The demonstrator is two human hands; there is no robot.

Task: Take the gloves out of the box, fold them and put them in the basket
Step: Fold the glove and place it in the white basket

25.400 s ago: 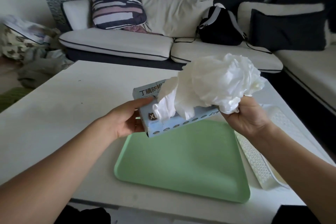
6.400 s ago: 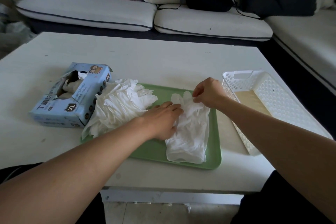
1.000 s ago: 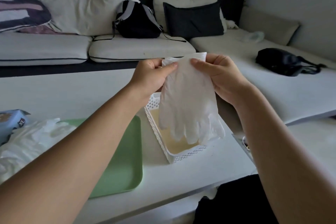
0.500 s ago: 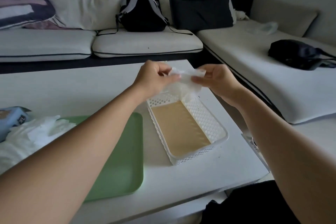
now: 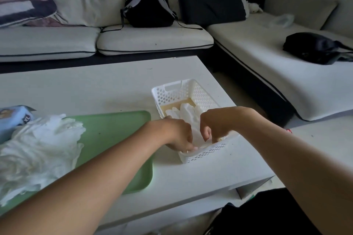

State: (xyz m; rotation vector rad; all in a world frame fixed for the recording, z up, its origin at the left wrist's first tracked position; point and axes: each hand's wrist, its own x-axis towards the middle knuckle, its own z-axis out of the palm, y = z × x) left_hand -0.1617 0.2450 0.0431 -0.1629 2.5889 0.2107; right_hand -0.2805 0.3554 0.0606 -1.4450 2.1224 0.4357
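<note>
First glove (image 5: 188, 113) in basket (image 5: 205, 92), both my hands (image 5: 176, 135) pinching its near end; pile (image 5: 38, 150) left, unfolded.

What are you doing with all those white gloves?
A person is packing gloves away. Both hands, the left hand and the right hand, are down in the white basket, laying a folded glove inside it. A heap of loose gloves waits on the green tray, next to the blue glove box at the table's left edge. So most of the folding is not yet done.
</note>
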